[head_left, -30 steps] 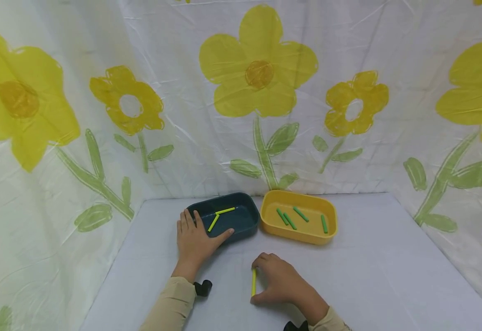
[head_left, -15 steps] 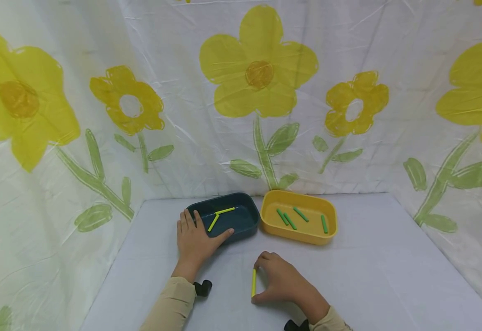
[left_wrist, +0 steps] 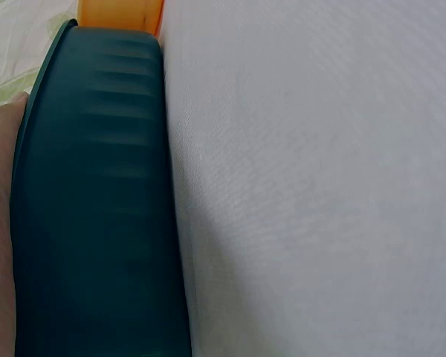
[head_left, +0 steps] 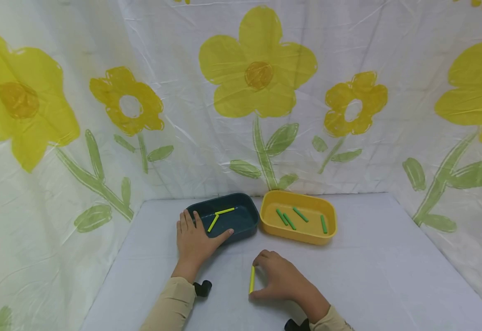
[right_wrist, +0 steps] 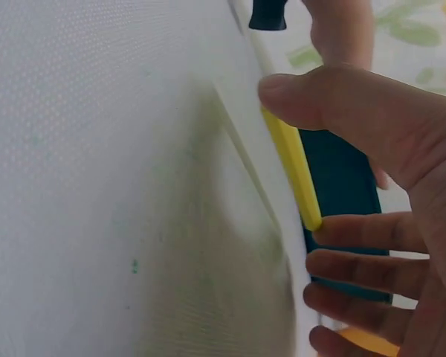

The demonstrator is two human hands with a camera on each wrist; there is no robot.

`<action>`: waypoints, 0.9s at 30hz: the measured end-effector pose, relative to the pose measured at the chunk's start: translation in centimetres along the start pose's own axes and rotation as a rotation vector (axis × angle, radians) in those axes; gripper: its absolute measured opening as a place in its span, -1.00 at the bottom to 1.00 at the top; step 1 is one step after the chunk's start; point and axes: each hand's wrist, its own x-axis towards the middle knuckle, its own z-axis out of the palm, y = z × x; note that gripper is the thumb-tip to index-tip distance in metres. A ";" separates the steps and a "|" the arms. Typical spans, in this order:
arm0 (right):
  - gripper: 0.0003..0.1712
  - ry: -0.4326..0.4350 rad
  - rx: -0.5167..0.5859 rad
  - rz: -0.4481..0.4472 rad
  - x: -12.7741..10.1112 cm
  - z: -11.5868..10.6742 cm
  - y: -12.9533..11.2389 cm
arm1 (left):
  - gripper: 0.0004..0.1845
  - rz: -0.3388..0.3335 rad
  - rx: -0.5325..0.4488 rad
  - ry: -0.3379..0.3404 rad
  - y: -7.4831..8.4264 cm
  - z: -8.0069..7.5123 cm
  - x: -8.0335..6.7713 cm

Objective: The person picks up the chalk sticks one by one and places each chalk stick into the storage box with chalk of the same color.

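We see the right hand (head_left: 282, 280) pinching a yellow stick (head_left: 251, 279) by its two ends, thumb at the near end and fingertips at the far end. The stick's long axis runs from us toward the dark teal tray (head_left: 241, 226), tilted slightly rightward at its far end, and it sits at or just above the surface (head_left: 369, 276); we cannot tell whether it still touches. From the right wrist view the yellow stick (right_wrist: 291, 167) spans between the thumb and the index fingertip, with the teal tray behind it.

The left hand (head_left: 194, 239) lies flat with straight fingers against the near left corner of the teal tray, thumb along its front wall. Inside that tray lie two yellow sticks (head_left: 220, 216) meeting in a shallow angle. Just to the right of the teal tray, touching or nearly so, stands a yellow tray (head_left: 274, 230) holding four green sticks (head_left: 301, 214).

The surface is covered in plain pale cloth. Behind the teal tray and to both sides hangs a white curtain (head_left: 183, 151) printed with big yellow flowers and green stems. We read no writing or labels anywhere.
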 end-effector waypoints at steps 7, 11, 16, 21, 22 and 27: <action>-0.16 0.065 0.003 0.013 0.3 -0.4 0.0 | 0.63 0.008 -0.020 0.002 -0.1 -0.1 0.0; -0.17 0.117 0.017 0.016 0.5 -0.6 0.1 | 0.61 0.008 -0.023 0.008 -0.1 -0.1 0.0; -0.17 0.189 0.042 0.036 0.7 -1.1 0.0 | 0.60 0.006 -0.029 0.011 0.0 -0.2 0.0; -0.16 0.239 0.057 0.060 1.2 -1.7 -0.1 | 0.59 0.006 -0.033 0.012 0.1 -0.3 0.0; -0.16 0.250 0.061 0.059 1.3 -1.7 0.0 | 0.59 0.007 -0.032 0.010 0.2 -0.3 0.0; -0.10 0.314 0.069 0.066 1.8 -1.8 0.4 | 0.60 0.011 -0.032 0.005 0.1 -0.3 -0.1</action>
